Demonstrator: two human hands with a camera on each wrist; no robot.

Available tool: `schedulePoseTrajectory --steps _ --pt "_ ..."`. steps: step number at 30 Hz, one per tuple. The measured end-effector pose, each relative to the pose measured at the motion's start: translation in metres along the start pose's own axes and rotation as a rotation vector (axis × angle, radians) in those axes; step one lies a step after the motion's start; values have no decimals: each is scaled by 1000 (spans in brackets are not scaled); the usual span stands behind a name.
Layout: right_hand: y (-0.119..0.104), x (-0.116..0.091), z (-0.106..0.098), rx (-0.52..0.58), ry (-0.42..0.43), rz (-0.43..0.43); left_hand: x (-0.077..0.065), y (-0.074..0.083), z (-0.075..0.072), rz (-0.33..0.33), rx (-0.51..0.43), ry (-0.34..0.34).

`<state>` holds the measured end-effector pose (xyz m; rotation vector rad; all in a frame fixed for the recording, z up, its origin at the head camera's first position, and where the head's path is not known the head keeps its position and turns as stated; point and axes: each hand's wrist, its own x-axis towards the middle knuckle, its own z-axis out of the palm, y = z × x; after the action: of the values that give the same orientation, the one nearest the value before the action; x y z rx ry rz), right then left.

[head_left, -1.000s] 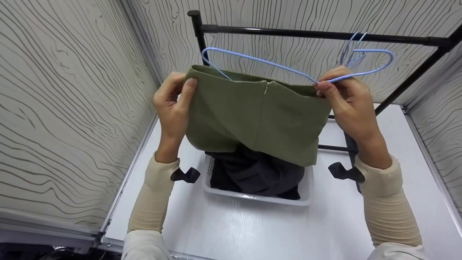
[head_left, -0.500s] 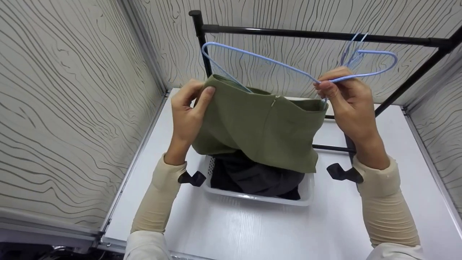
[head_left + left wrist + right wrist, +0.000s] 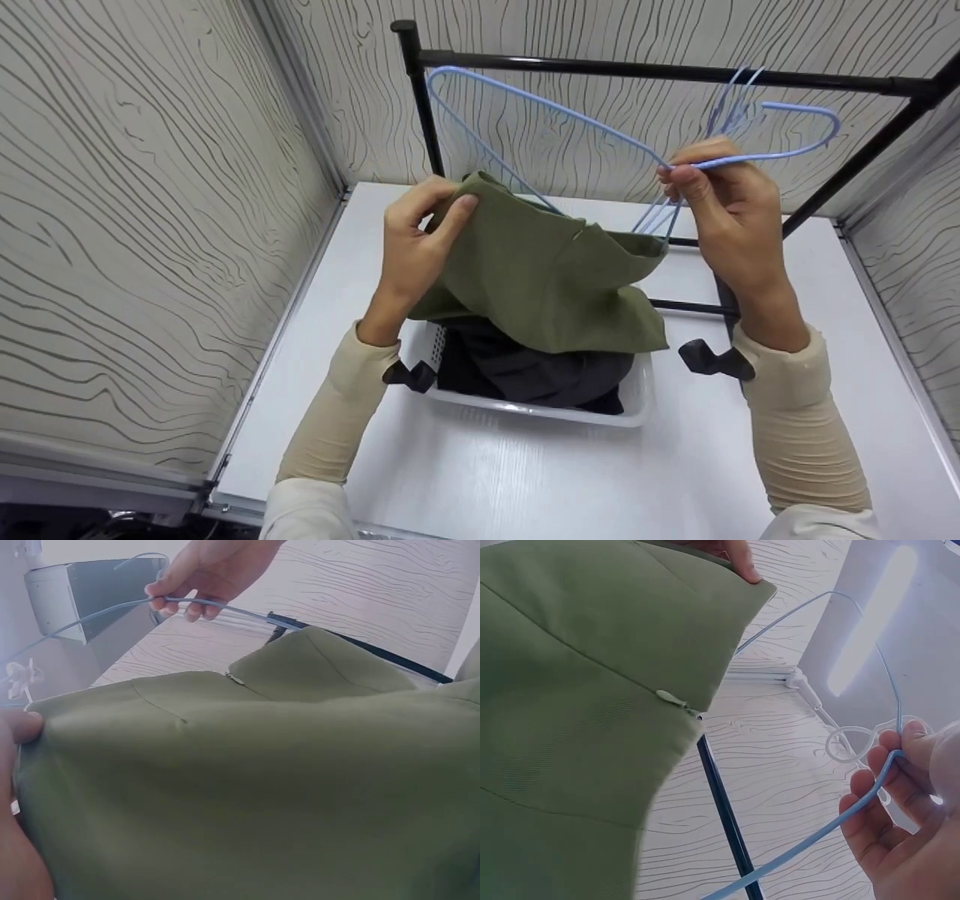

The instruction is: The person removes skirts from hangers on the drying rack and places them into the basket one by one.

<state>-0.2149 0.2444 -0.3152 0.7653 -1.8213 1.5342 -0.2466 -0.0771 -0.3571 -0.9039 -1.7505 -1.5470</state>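
Note:
An olive green skirt (image 3: pixel 517 277) hangs in front of me, its waist uppermost and a small zip pull (image 3: pixel 671 697) at the waist edge. My left hand (image 3: pixel 424 236) pinches the left corner of the waistband between thumb and fingers. My right hand (image 3: pixel 731 214) holds a blue clothes hanger (image 3: pixel 555 103) at the neck below its hook, which points right. The hanger's left end stands above the waist, while its lower bar runs down into the waist opening. Toward the right, the other side of the hanger reaches the skirt's right waist corner, held by no hand.
A white plastic basket (image 3: pixel 525 411) with dark clothes (image 3: pixel 540 375) stands on the white table (image 3: pixel 480 480) below the skirt. Behind it rises a black clothes rack (image 3: pixel 600 67), with further blue hangers (image 3: pixel 731 105) on its rail. Patterned panels (image 3: pixel 135 225) enclose the sides.
My left hand has moved right and down with the skirt's corner. The right waist corner has slipped from my right hand's fingers and sunk. The hanger's left end has risen out of the waist.

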Motion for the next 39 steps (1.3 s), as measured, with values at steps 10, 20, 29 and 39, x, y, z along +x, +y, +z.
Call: schedulePoseTrajectory --steps 10,20,29,39 --pt "1 -2 -3 0 5 0 -8 -8 12 -4 18 -68" --pt "4 -3 -9 -79 27 2 -15 -10 22 -27 1 -132" --pt "9 -7 -17 -124 52 33 -22 -10 33 -51 8 -171" --pt "15 -13 -27 -157 82 74 -34 -14 44 -92 -9 -232"
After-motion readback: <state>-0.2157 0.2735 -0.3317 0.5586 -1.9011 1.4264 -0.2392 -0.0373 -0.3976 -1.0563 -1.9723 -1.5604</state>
